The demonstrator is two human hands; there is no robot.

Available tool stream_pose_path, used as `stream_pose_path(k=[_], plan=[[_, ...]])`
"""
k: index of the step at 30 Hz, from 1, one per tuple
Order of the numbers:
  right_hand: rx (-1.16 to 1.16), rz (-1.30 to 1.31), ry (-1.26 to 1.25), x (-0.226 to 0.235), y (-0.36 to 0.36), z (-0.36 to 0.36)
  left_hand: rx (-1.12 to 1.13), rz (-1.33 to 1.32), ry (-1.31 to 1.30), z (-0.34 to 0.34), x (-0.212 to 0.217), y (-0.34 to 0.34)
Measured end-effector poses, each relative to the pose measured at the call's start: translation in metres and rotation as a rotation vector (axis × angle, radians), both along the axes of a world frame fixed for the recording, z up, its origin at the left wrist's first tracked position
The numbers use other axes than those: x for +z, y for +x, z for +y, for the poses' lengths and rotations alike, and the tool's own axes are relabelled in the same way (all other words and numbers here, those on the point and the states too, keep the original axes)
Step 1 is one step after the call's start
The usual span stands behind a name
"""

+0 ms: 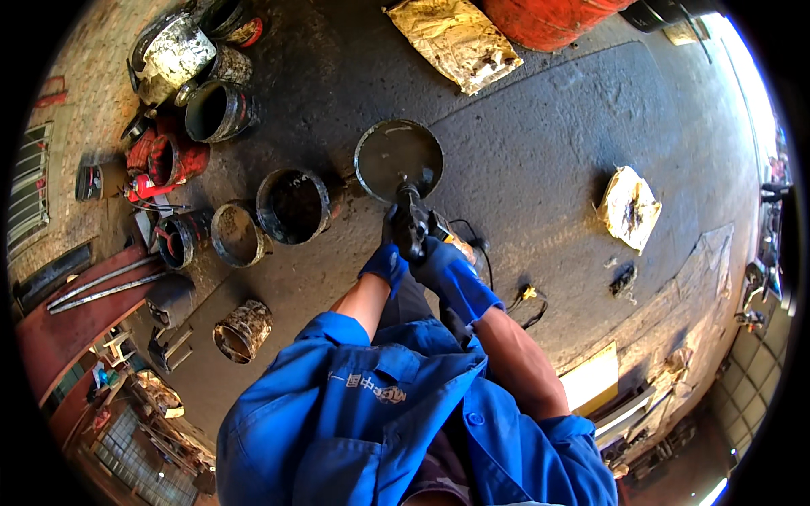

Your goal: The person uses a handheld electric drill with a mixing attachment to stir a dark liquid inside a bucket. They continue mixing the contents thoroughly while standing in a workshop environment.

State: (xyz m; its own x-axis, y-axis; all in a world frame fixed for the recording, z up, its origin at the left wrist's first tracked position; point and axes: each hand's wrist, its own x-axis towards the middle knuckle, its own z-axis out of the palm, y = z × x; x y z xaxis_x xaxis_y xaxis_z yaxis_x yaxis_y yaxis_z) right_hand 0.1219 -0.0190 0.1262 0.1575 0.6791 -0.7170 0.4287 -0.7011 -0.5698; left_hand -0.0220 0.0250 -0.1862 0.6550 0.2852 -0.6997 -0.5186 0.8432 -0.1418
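Note:
Both my hands wear blue and black gloves and are closed on a corded electric drill (412, 221) in front of my body. My left hand (388, 260) wraps the drill's left side. On the other side, my right hand (445, 268) grips it beside its orange housing (456, 241). The drill's front end points over the near rim of a round bucket (360, 173). Grey-brown, smooth-looking contents fill that bucket; whether the drill's tip enters them I cannot tell. A black cord (483, 246) trails from the drill to the right.
To the left stand a dark bucket (322, 226), a lighter-rimmed bucket (221, 246) and a dirty tub (245, 331). More buckets and a red fire extinguisher (150, 187) line the brick wall. Sacks (456, 38) lie ahead near a red drum (548, 21). A stained sack (631, 209) lies right.

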Motion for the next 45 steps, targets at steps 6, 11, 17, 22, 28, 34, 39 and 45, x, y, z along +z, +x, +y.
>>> stream_pose_path(k=[6, 11, 17, 22, 28, 34, 39, 45], plan=[[-0.019, -0.044, 0.062, -0.041, -0.016, -0.017, 0.016, -0.093, 0.060, 0.004, -0.033, -0.012], [0.008, -0.056, 0.033, -0.024, -0.009, -0.003, 0.018, -0.409, 0.207, 0.003, -0.038, -0.008], [0.043, -0.081, 0.108, 0.010, -0.004, 0.005, 0.038, -0.657, 0.211, 0.009, -0.054, -0.015], [-0.015, -0.075, 0.025, -0.021, 0.003, -0.020, 0.020, -0.311, 0.083, -0.017, -0.014, 0.015], [0.066, -0.092, 0.013, -0.014, -0.009, 0.001, 0.043, -0.370, 0.257, 0.003, -0.024, -0.010], [0.049, -0.045, 0.020, -0.003, 0.005, -0.004, 0.029, -0.257, 0.155, 0.006, 0.046, 0.013], [0.058, -0.079, 0.027, -0.010, -0.005, -0.005, 0.020, -0.313, 0.223, 0.014, 0.048, 0.009], [0.005, -0.061, -0.081, -0.025, -0.007, -0.006, 0.068, -0.467, 0.131, 0.014, 0.030, 0.015]])
